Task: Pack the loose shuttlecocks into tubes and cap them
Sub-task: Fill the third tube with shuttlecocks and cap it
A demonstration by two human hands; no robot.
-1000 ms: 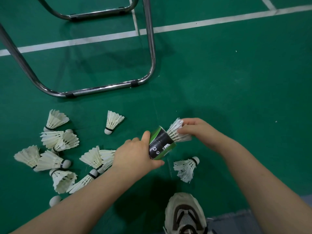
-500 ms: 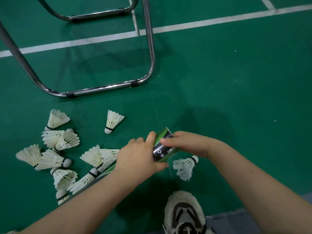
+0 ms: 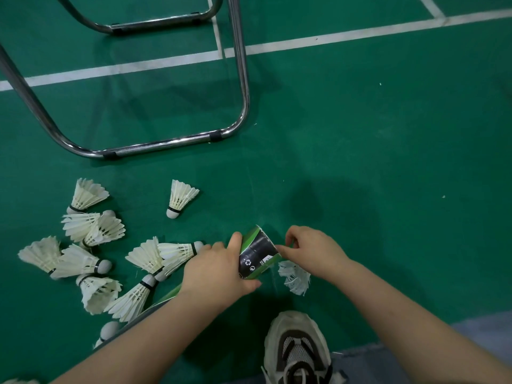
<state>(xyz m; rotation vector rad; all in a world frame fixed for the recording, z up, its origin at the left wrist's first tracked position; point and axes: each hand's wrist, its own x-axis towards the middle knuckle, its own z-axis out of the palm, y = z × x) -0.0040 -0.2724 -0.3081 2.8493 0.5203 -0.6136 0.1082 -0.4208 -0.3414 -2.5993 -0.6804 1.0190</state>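
While loose shuttlecocks (image 3: 181,198) litter the court floor (image 3: 388,162) at left of frame, the left grip (image 3: 219,270) wraps the uncapped tube (image 3: 256,254) at lower centre, the right grip (image 3: 310,250) curled at its mouth, hold unclear.

Dim overhead light, soft shadows, wide-angle warp

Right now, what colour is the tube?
The tube is black and green with small white marks, seen in the head view.
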